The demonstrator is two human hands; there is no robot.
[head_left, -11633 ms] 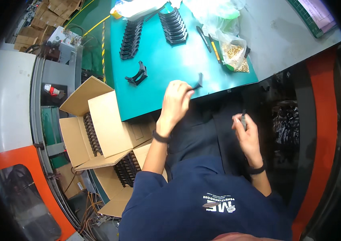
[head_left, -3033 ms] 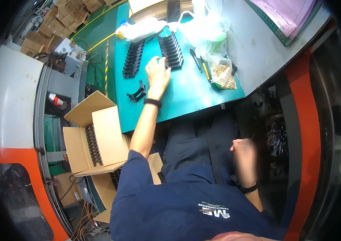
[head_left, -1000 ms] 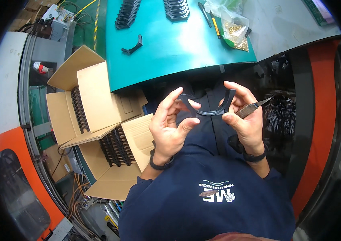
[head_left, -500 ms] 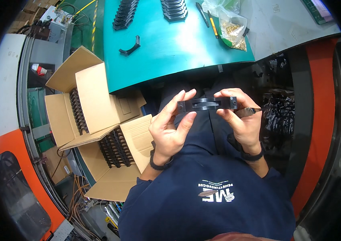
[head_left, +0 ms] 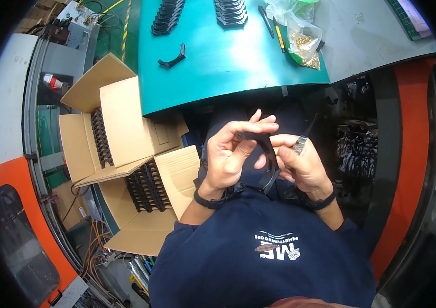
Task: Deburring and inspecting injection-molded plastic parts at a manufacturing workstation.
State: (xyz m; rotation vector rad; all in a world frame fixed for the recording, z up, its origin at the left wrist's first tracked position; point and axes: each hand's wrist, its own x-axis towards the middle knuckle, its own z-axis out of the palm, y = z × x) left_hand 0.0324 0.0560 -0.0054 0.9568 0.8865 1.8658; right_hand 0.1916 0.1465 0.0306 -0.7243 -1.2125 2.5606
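A black curved plastic part (head_left: pixel 268 154) is held up in front of my body, its arc now running downward. My left hand (head_left: pixel 230 154) is closed on its upper end, thumb below and fingers above. My right hand (head_left: pixel 302 161) is beside the part's right side, closed around a slim knife (head_left: pixel 299 146) with a silvery handle. Its thin dark blade points up and away. Some right fingertips lie close behind the part; whether they touch it I cannot tell.
Ahead is a green-topped table (head_left: pixel 228 61) with stacks of black parts (head_left: pixel 230 13), one loose curved part (head_left: pixel 172 57), pens (head_left: pixel 279 35) and a bag of small brass-coloured pieces (head_left: pixel 305 46). Open cardboard boxes (head_left: pixel 128 115) holding black parts stand at left. An orange machine frame (head_left: pixel 410 113) rises at right.
The part has been turned from lying level between both hands to hanging downward from my left hand. My right hand has released its end, and the knife has swung from pointing right to pointing up.
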